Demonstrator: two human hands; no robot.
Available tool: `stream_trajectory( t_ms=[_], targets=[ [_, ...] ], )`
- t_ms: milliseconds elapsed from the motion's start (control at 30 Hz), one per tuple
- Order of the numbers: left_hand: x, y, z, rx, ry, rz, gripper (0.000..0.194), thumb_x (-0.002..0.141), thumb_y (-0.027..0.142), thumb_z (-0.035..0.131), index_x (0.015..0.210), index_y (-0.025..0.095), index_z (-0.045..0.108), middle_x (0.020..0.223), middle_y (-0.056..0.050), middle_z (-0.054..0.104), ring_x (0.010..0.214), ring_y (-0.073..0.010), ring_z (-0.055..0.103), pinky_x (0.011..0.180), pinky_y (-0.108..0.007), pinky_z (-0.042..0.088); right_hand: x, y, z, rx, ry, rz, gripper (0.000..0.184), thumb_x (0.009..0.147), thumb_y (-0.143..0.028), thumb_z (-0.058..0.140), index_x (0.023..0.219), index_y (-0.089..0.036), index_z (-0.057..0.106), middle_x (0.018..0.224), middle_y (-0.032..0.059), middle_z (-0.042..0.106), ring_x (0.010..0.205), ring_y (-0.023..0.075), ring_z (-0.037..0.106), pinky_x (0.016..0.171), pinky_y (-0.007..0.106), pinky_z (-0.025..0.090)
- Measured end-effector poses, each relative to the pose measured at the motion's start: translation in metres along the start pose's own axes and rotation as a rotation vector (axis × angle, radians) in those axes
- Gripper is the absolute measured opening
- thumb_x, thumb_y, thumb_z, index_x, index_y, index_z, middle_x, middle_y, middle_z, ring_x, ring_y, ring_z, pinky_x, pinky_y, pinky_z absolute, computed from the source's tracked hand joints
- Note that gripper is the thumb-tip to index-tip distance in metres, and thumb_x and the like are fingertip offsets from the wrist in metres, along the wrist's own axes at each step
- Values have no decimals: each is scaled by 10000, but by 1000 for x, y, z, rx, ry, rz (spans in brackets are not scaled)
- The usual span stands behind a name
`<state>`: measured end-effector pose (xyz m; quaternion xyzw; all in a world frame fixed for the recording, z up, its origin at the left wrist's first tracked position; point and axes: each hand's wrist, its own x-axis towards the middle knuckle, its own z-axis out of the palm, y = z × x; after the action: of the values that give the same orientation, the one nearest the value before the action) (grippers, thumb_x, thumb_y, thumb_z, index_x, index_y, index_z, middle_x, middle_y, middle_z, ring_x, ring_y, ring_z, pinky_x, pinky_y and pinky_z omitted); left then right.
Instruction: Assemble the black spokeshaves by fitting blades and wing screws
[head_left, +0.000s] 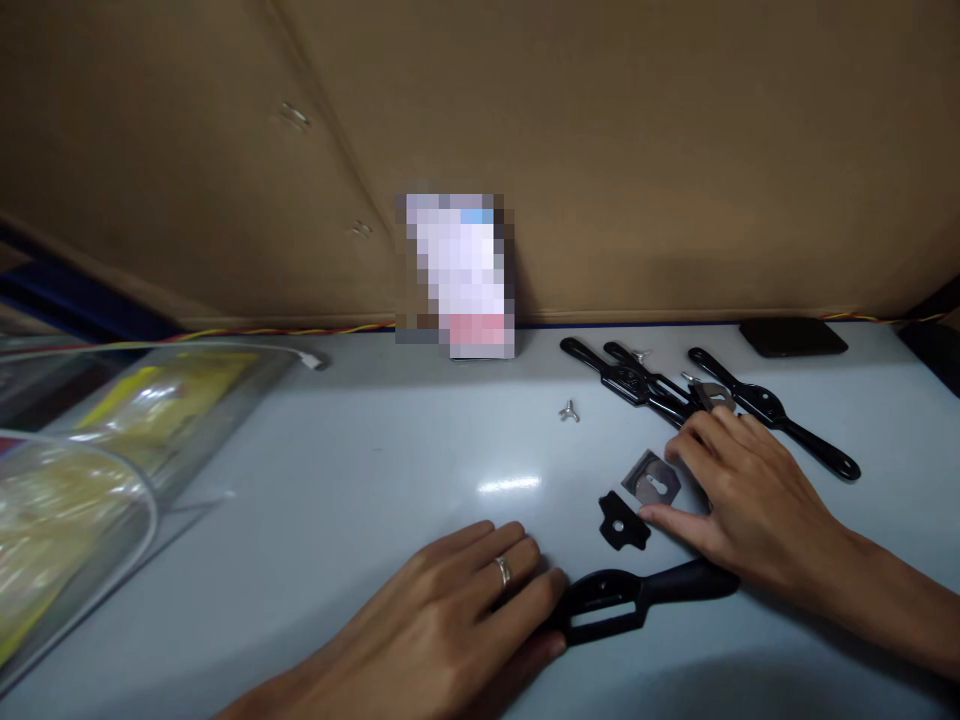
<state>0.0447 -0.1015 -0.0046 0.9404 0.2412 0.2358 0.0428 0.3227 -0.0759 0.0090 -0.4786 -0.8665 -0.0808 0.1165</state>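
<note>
My left hand [465,620] has its fingers closed around one end of a black spokeshave body [606,635], which lies on the table with its other handle pointing right. Over the table to the right, my right hand [742,480] is open, thumb and fingers apart. Its thumb and index finger are close to a steel spokeshave blade [651,480] with a keyhole slot; I cannot tell whether they touch it. Just below the blade lies a small black cap plate [622,522] with a hole. A silver wing-shaped thumbscrew [570,411] rests farther back.
More black spokeshaves [626,380] lie behind my right hand, one [780,415] farther right. A black phone-like slab [793,337] is near the cardboard wall [637,150]. A blurred-out upright item [472,275] leans there. Clear plastic packets [135,440] and a white cable [311,360] occupy the left.
</note>
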Motion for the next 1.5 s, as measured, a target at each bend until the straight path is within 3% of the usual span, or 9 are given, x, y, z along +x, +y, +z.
stream_trajectory(
  t_ms=[233,400,667,767,967,1133,1267,1500],
  targets=[
    [2,1,-1,-1,17,-13,268,1101,212,345,1079,173,610,822,-30,664,653,-191,586,538,-339,451,-2,-4,-3,218,-139,132,215,903,-329,725,1035,-179,644,1024,78,634,957,286,587,837,471,499],
    [0,0,1,-75,-18,-10,239,1091,196,368,1072,172,606,799,-19,636,642,-188,561,532,-337,438,0,-1,-3,237,-174,153,251,933,-304,675,1142,-168,647,1094,98,624,1017,310,577,874,511,498],
    [0,-1,2,-88,-29,-13,209,1078,180,390,1094,165,598,817,-26,632,660,-193,557,545,-339,431,5,4,-7,369,-226,231,183,848,-221,716,984,-215,594,1049,55,632,977,270,575,854,446,480],
    [-1,-1,1,-108,-51,-36,217,1078,188,384,1096,175,599,816,-24,628,666,-193,558,553,-332,444,4,4,-6,435,-202,255,202,819,-190,705,952,-226,557,959,35,634,887,241,577,770,391,468],
    [-2,0,-1,-154,-91,-99,216,1074,221,385,1114,201,596,843,-21,630,667,-193,560,558,-324,481,6,5,-7,733,-172,295,249,884,-182,618,1122,-252,594,832,-19,641,717,161,599,661,307,473],
    [0,3,-5,-148,-23,-97,249,1052,182,365,1151,202,593,891,-38,654,707,-181,594,584,-303,517,5,-5,-16,880,-35,292,79,905,-207,615,961,-231,665,778,-10,663,665,146,604,568,271,460],
    [2,5,-9,-133,20,-69,252,1043,159,354,1143,193,583,908,-49,658,711,-179,591,602,-294,534,1,-18,-20,938,21,293,67,909,-203,620,879,-225,675,758,-14,679,624,126,600,560,255,469],
    [0,5,-6,-152,-97,-80,247,997,110,401,1120,186,600,868,-42,619,721,-198,570,622,-315,515,0,-31,-16,1094,-8,350,86,878,-184,607,806,-215,642,703,-32,645,612,115,585,549,229,474]
  ],
)
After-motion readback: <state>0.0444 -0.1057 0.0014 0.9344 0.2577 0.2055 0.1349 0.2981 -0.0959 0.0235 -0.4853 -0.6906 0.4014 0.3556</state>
